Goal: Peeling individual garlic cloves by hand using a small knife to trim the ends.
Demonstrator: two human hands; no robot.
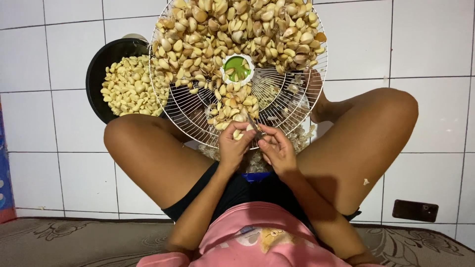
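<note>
- While both hands meet at the near edge of the wire grille (297,106), the left hand (232,146) has its grip pinched on a garlic clove (239,133) between thumb and fingertips.
- Right hand (278,148): grip pressed together around a small knife (254,123), whose blade points up and away toward the clove; the hand sits just beside the left one, and the two appear to touch at the fingertips.
- Wire grille: round, white, with a green hub (237,67); it lies directly beyond both grips and rests across the person's lap.
- Unpeeled garlic cloves (237,29): heaped on the far half of the grille, with a narrower run trailing down past the hub to the left grip.
- Black bowl (101,69): on the floor beyond and to the left of the left grip, partly under the grille rim; it holds peeled cloves (128,86), pale yellow.
- Garlic skins (257,160): loose papery pile directly below the two grips, under the grille, between the person's legs.
- White tiled floor (435,44): beneath everything.
- Dark flat rectangular object (414,210): on the tiles well to the right of the right grip, apart from all garlic.
</note>
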